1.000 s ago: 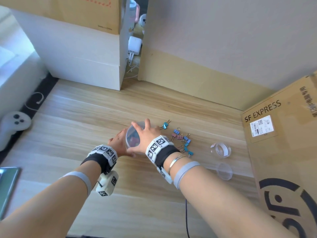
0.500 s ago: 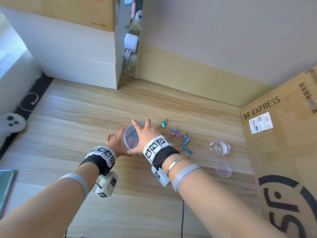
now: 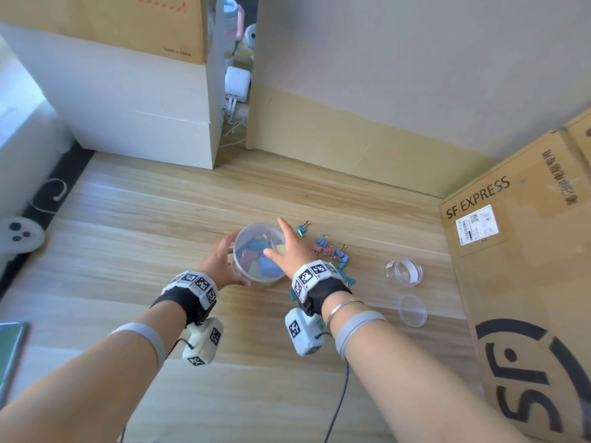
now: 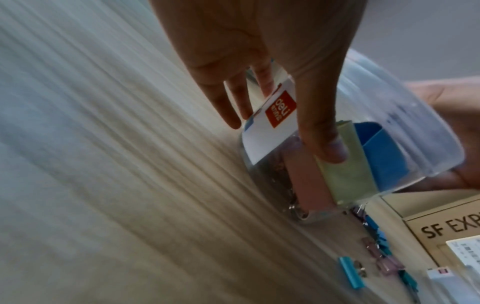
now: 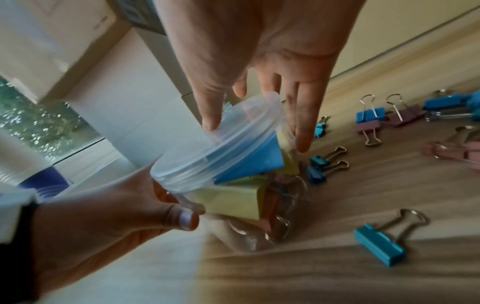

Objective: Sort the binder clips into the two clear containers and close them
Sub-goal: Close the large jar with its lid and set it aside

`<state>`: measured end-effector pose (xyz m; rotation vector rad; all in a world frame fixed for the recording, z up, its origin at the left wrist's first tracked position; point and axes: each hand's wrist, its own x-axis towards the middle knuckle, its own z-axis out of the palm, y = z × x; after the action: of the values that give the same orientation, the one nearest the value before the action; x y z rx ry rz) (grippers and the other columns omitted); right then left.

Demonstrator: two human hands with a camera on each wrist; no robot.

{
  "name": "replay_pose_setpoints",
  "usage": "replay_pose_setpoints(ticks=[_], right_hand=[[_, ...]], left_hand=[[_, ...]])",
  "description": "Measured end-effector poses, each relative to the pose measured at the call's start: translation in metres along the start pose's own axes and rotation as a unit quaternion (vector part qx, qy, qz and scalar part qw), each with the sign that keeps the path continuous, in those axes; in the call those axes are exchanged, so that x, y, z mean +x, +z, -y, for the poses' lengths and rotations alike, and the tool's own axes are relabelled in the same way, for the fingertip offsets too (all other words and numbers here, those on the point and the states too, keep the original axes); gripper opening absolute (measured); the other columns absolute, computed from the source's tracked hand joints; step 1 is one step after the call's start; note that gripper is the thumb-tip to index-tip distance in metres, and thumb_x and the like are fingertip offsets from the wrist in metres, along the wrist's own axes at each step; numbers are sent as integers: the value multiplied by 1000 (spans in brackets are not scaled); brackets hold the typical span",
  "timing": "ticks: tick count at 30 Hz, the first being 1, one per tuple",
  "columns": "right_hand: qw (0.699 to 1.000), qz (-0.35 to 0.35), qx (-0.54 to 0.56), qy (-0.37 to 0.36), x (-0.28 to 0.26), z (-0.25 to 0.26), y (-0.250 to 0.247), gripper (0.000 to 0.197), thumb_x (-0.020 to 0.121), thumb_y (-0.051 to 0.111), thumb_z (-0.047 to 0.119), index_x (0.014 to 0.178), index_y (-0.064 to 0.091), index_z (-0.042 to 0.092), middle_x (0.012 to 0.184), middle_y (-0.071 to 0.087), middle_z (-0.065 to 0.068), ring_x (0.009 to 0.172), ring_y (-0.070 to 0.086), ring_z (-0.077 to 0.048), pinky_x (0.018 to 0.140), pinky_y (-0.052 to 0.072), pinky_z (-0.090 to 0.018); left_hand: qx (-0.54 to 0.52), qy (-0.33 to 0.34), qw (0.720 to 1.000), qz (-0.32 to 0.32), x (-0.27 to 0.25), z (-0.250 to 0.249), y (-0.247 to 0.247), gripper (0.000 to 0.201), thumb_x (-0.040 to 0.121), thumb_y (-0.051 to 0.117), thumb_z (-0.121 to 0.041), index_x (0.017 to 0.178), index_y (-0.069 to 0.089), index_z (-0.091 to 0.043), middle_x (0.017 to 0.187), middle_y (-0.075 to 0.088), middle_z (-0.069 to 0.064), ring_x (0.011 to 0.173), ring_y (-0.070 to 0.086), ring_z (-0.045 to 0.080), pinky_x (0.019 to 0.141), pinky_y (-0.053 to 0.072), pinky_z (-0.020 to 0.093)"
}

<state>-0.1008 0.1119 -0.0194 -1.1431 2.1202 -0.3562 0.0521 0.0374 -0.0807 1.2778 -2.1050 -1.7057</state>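
A large clear container point(image 3: 256, 251) stands mid-table with big blue, yellow and pink binder clips inside and its clear lid point(image 5: 221, 144) on top. My left hand point(image 3: 232, 262) grips its left wall, thumb point(image 4: 330, 148) pressed on the plastic. My right hand point(image 3: 281, 247) spans the lid between thumb and fingers. Several small blue, teal and pink binder clips point(image 3: 332, 254) lie loose just right of it. Farther right stands a small clear container point(image 3: 403, 272), lidless, with its lid point(image 3: 413, 311) flat on the table in front of it.
An SF Express cardboard box point(image 3: 511, 282) walls off the right side. A white box point(image 3: 144, 116) and a cardboard panel point(image 3: 351, 139) stand at the back. A phone point(image 3: 9, 346) lies at the left edge. A cable point(image 3: 339, 404) runs under my right arm.
My right hand has turned on the lid and covers less of it than before. The left hand still holds the container in the same spot.
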Motion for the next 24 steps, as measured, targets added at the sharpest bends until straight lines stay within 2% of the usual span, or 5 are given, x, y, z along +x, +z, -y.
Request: replay_pose_setpoints(ticks=[5, 9, 12, 14, 24], right_hand=[[998, -62, 17, -10, 20, -7, -28, 62, 90, 56, 32, 144, 27, 22, 139, 49, -10, 123, 49, -26, 101, 38, -30], [994, -109, -7, -9, 56, -8, -67, 56, 92, 51, 32, 144, 30, 26, 81, 59, 4, 60, 42, -14, 56, 33, -20], [992, -123, 5, -2, 88, -12, -92, 56, 93, 49, 28, 144, 27, 26, 108, 64, -4, 54, 37, -12, 50, 29, -19], [992, -125, 14, 5, 108, -16, -103, 57, 93, 49, 26, 145, 25, 25, 132, 57, -11, 62, 50, -18, 58, 40, -24], [994, -99, 26, 37, 168, -35, -120, 61, 93, 49, 27, 147, 20, 27, 127, 60, -13, 108, 59, -33, 85, 46, -31]], left_hand=[[-30, 26, 999, 3, 30, -32, -9, 108, 43, 85, 10, 135, 35, -16, 137, 40, 10, 124, 46, 28, 95, 50, 45], [-34, 29, 999, -20, 74, -67, -17, 103, 47, 81, 12, 136, 36, -12, 137, 39, 12, 122, 48, 30, 91, 52, 43], [-47, 32, 998, -35, 109, -90, -19, 96, 55, 76, 15, 137, 34, -13, 139, 44, 10, 125, 48, 29, 91, 49, 37], [-31, 34, 998, -38, 132, -103, -18, 94, 59, 74, 15, 138, 33, -14, 140, 46, 8, 125, 48, 27, 91, 46, 32], [16, 22, 1000, -12, 202, -106, -13, 101, 65, 69, 18, 145, 20, -21, 141, 45, 12, 127, 46, 28, 97, 47, 45]])
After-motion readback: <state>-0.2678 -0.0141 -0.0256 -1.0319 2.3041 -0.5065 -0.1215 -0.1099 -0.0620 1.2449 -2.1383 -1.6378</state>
